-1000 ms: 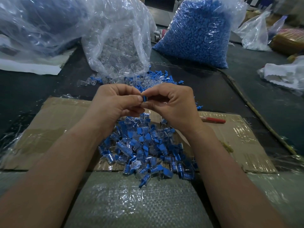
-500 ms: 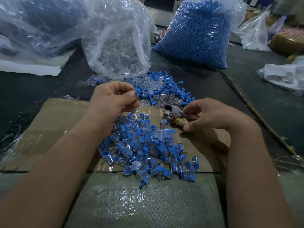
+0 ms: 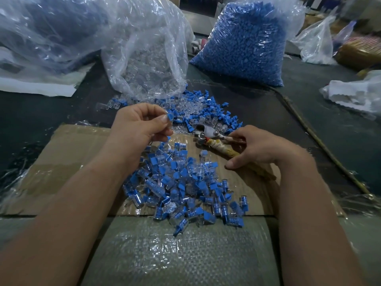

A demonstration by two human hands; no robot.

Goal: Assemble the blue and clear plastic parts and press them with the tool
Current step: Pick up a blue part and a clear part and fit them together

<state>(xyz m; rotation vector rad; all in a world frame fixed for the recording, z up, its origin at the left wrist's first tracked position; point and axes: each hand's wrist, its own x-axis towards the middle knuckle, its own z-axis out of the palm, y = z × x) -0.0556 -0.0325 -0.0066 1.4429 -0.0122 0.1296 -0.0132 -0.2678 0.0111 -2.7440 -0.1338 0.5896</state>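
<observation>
The piece [image 3: 170,117] pinched in the left grip [image 3: 140,129] is seen to be of opaque blue plastic, matt. The heap [image 3: 181,188] below it is made up of the same blue plastic joined with clear, glossy plastic. The tool [image 3: 207,132] held in the right grip [image 3: 261,149] is headed in dull grey metal, and its handles are wrapped in rough yellowed cloth or tape. Brown cardboard [image 3: 68,153] is partly covered by shiny tape. A woven sack [image 3: 175,250] is glossed over. The bags [image 3: 148,48] are made of thin, crinkled, glossy film. The surface [image 3: 268,112] is dark and matt
</observation>
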